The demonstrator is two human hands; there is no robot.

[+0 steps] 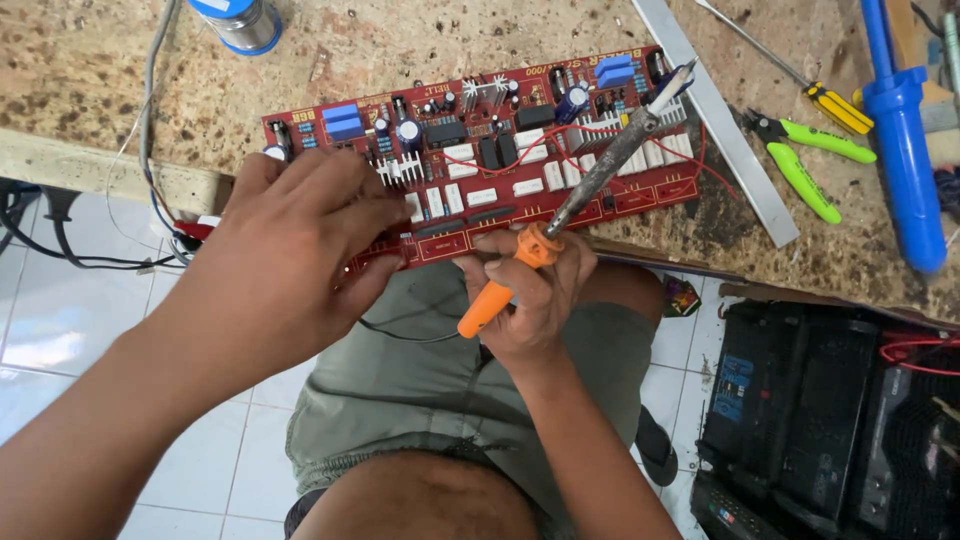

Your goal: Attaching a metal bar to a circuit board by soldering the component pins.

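The right hand (530, 290) is wrapped tight on an orange soldering iron (575, 195) – tip up over the red circuit board (480, 170) on the table (420, 50) – while the left hand (290, 250) bends down, fingers pinching the board's near edge.

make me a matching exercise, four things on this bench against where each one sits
Things:
1. soldering iron
2. circuit board
3. pliers
4. solder spool

Places:
A. top left corner of the bench
B. right of the metal strip, green handles
C. in the right hand, tip over the board
D. at the bench edge, under the left hand

Pairs: 1-C, 2-D, 3-B, 4-A
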